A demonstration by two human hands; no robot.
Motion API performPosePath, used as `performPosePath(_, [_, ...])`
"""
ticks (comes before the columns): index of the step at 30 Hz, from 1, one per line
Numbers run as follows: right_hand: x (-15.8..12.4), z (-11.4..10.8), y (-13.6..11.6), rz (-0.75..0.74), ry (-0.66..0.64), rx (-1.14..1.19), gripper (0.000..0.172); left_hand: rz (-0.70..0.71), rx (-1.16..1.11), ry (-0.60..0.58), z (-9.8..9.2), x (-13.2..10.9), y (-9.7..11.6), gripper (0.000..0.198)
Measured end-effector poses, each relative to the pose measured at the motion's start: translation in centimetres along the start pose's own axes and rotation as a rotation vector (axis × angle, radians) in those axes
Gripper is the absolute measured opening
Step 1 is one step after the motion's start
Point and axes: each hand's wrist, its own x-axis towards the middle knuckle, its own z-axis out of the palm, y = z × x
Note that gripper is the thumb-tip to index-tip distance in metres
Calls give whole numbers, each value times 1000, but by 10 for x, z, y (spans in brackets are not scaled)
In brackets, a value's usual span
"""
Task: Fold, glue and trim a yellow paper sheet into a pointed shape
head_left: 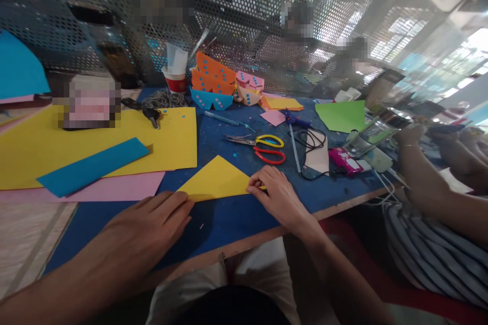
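A folded yellow paper triangle (217,180) lies on the blue tabletop (229,221). My left hand (152,221) rests flat beside it, fingers stretched out, fingertips touching the triangle's left corner. My right hand (276,195) has its fingers pressed together, pinching the triangle's right corner against the table. Just beyond lie scissors (263,147) with yellow and red handles.
Large yellow sheet (114,144), blue strip (91,166) and pink sheet (118,188) lie at left. Folded orange, blue and pink paper shapes (213,84) and a cup (175,78) stand at the back. A green sheet (341,114), pens and cables lie right. Another person's arm (423,177) is at right.
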Motion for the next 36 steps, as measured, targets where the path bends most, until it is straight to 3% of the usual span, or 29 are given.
performPosePath(2, [1,1,1,1,6,12,17,-88,51,31,1,4,8,47])
performPosePath(8, [2,3,2,4,11,38,18,-68,-25,17,1,14,10,54])
performPosePath(13, [-1,4,2,14,26,24,19,-140,-153,47,15,8,10,50])
performPosePath(22, [-4,4,14,14,28,22,26,-43,-178,33,14,12,-2,45])
performPosePath(26, [-15,7,9,-86,162,-48,36,-7,-153,31,22,11,-7,48])
performPosePath(29, [-28,12,-11,-241,264,-108,41,-28,-117,29,26,12,-3,48])
performPosePath(33, [-36,23,-43,-467,125,-117,40,-22,-101,44,24,13,5,39])
performPosePath(36, [-34,30,-56,-489,30,-156,36,-30,-71,79,23,14,7,42])
